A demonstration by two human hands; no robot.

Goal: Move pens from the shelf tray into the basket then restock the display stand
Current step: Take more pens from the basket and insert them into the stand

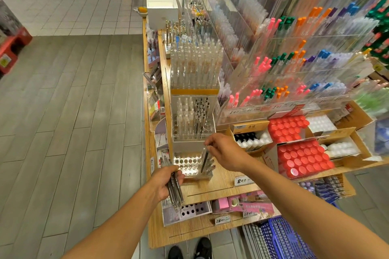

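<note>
On the wooden table, at its near end, stands the clear acrylic tiered display stand, and the restocking is on. Only the head view to go on. The right hand reaches across, its fingers pinching the top of one slim dark pen, which hangs tip-down over the right side of the lowest tier of round holes; a few clear pens already stand just beside it. The left hand waits at the stand's left corner, fingers curled round a bundle of dark pens, ends pointing down toward the lower shelf.

Most holes in that bottom tier look unfilled, so I judge the job early. Best play now: keep the pen upright, line the tip with one open hole, lower it straight. Rushing risks knocking the neighbours. The blue plastic basket sits on the floor at bottom right, near the black shoes.
</note>
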